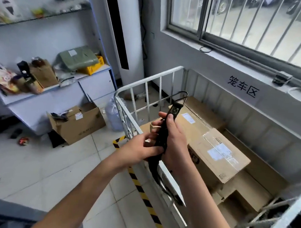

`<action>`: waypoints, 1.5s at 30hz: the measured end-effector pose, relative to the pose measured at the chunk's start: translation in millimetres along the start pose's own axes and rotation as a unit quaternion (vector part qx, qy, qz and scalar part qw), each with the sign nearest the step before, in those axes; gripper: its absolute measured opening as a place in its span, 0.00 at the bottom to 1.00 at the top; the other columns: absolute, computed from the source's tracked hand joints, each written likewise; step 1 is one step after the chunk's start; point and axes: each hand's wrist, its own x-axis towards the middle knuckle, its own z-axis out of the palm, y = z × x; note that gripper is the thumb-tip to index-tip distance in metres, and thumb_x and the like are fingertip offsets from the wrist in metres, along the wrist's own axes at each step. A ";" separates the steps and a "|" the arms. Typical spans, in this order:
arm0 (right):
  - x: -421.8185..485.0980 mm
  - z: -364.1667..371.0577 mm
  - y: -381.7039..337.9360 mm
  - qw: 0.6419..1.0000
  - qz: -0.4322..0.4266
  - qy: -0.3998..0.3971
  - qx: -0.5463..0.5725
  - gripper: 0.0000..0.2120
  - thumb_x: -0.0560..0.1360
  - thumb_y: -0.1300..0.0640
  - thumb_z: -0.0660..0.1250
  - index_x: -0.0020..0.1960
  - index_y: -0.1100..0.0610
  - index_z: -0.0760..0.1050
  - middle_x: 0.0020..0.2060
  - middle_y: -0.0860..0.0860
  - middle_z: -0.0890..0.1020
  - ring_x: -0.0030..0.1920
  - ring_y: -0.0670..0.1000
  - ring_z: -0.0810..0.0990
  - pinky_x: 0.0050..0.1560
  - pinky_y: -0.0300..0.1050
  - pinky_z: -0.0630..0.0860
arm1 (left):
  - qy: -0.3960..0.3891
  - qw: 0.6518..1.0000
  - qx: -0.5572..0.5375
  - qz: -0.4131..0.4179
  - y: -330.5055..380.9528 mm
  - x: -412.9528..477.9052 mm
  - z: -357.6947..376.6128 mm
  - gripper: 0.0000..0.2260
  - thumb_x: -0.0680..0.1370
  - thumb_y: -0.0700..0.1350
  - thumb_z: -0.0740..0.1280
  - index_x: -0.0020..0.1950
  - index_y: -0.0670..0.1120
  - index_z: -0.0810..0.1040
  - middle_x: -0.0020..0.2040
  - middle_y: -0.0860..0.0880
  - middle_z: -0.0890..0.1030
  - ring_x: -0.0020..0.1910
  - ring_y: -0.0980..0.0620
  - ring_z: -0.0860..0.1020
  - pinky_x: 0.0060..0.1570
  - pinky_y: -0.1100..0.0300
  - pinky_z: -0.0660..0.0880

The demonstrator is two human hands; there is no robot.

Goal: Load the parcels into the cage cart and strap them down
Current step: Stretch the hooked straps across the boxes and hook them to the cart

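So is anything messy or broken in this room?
Yes. An open cardboard box sits on the floor by the counter, flaps up, stuff poking out. Small litter lies on the tiles nearby. The parcels in the cage cart look neatly stacked.

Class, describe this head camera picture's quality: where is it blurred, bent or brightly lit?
Head view: the cluttered pale blue shelves at left are smeared with blur; the barred window bows from wide-angle distortion and admits daylight; both hands on the black webbing strap look fairly sharp.

Black strap, brown parcels, white cage cart, yellow-black striped floor tape
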 end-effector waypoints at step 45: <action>33.8 -424.8 157.2 0.415 -0.237 0.741 0.472 0.08 0.85 0.57 0.54 0.50 0.54 0.71 0.34 0.52 0.74 0.23 0.45 0.67 0.19 0.36 0.60 | -0.524 0.814 0.124 -0.218 -171.8 350.6 318.7 0.09 0.84 0.46 0.60 0.45 0.47 0.74 0.28 0.51 0.72 0.21 0.55 0.64 0.21 0.64 0.63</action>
